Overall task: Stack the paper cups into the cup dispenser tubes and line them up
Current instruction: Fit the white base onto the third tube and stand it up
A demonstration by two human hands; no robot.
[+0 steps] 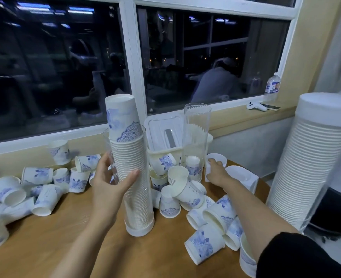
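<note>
A clear dispenser tube stands upright on the wooden table, packed with upside-down white-and-blue paper cups; the stack rises above its rim. My left hand grips this tube around its middle. Farther back, my right hand holds a single white paper cup beside a second clear tube that holds one or two cups at its bottom. At the right stands a third tube, full and capped.
Several loose paper cups lie scattered left and right of the tubes. A white plastic bin sits behind them, and a white lid lies at the back right. A water bottle, a white controller and a phone rest on the window ledge.
</note>
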